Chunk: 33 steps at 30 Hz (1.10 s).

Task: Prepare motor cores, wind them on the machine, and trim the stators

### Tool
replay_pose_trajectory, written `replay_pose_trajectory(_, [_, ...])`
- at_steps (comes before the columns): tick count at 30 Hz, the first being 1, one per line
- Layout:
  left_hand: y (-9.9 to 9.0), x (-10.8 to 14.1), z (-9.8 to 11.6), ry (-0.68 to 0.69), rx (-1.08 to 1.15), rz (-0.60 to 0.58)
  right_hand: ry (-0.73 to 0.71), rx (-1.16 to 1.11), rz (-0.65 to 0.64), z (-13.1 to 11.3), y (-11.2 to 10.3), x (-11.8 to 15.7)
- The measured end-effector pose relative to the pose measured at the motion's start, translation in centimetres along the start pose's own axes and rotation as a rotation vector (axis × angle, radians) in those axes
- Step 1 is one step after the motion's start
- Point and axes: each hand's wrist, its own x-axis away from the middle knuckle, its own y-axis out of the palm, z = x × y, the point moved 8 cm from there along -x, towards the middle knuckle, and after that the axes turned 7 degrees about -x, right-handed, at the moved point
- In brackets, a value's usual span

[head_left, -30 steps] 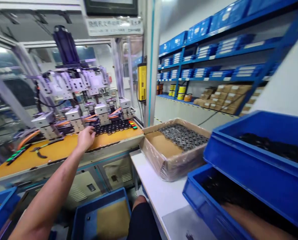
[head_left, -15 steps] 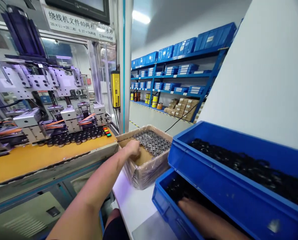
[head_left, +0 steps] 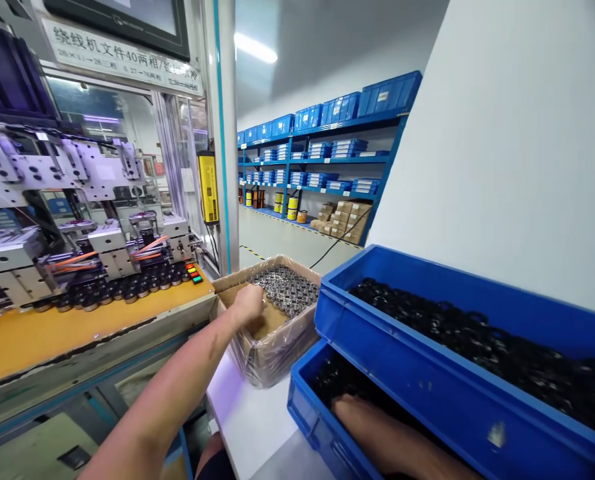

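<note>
My left hand (head_left: 250, 303) reaches into a plastic-lined cardboard box (head_left: 272, 357), at the edge of the rows of small metal parts (head_left: 290, 290). Its fingers are curled down and closed, and what they hold, if anything, is too small to name. My right hand (head_left: 350, 407) is inside the lower blue bin (head_left: 310, 417), among black parts (head_left: 332, 377). The upper bin's shadow and the dark contents hide its fingers. Above it, the upper blue bin (head_left: 402, 340) holds a heap of black ring-like parts (head_left: 447, 320).
On the left, a machine (head_left: 110, 243) stands over an orange worktop (head_left: 112, 323) with a row of black round parts (head_left: 127, 287). A metal post (head_left: 227, 133) rises behind the box. Blue shelves (head_left: 347, 123) with bins stand farther back.
The view has shifted, so the machine, box and bins appear farther left. Both hands stay in their containers, the left still at the edge of the metal parts.
</note>
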Motion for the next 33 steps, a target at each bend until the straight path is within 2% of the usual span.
replay_pose_trajectory(3, [-2.7, 4.8, 1.5, 0.073, 0.149, 0.096, -0.084, 0.021, -0.021, -1.4, 0.1, 0.0])
replay_pose_trajectory(6, [-4.7, 12.2, 2.0, 0.142, 0.316, 0.19, -0.115, 0.029, 0.051, -2.0, -0.1, -0.3])
replay_pose_trajectory(8, [-5.1, 17.4, 1.4, 0.165, 0.461, 0.247, -0.141, 0.035, 0.11, -2.3, -0.3, -0.4])
replay_pose_trajectory(10, [-5.2, 22.1, 0.5, 0.205, 0.757, 0.307, -0.184, 0.05, 0.191, -2.8, -1.1, -0.3])
replay_pose_trajectory(12, [-5.0, 25.6, -0.3, 0.209, 1.014, 0.323, -0.241, 0.072, 0.32, -3.9, -2.6, 0.1])
replay_pose_trajectory(14, [-4.6, 27.9, -0.7, 0.184, 1.149, 0.295, -0.301, 0.082, 0.453, -6.0, -4.4, 1.1])
replay_pose_trajectory(16, [-4.7, 29.2, -0.6, 0.169, 1.212, 0.272, -0.406, 0.067, 0.56, -9.4, -5.7, 2.6])
replay_pose_trajectory(18, [-5.0, 30.1, -0.4, 0.171, 1.234, 0.282, -0.584, 0.024, 0.623, -13.8, -5.8, 4.6])
replay_pose_trajectory(20, [-5.2, 30.6, -0.1, 0.181, 1.255, 0.291, -0.756, -0.043, 0.624, -17.8, -4.7, 6.7])
replay_pose_trajectory(22, [-5.0, 31.0, 0.2, 0.199, 1.303, 0.289, -0.833, -0.153, 0.584, -20.3, -3.0, 8.0])
replay_pose_trajectory(24, [-4.6, 31.3, 0.5, 0.21, 1.355, 0.286, -0.853, -0.28, 0.514, -21.2, -1.2, 8.6])
replay_pose_trajectory(27, [-3.5, 31.4, 0.9, 0.162, 1.401, 0.255, -0.874, -0.397, 0.43, -21.1, 0.5, 9.0])
replay_pose_trajectory(33, [-1.4, 30.6, 1.9, 0.042, 1.414, 0.148, -0.883, -0.424, 0.412, -20.5, 0.0, 9.2])
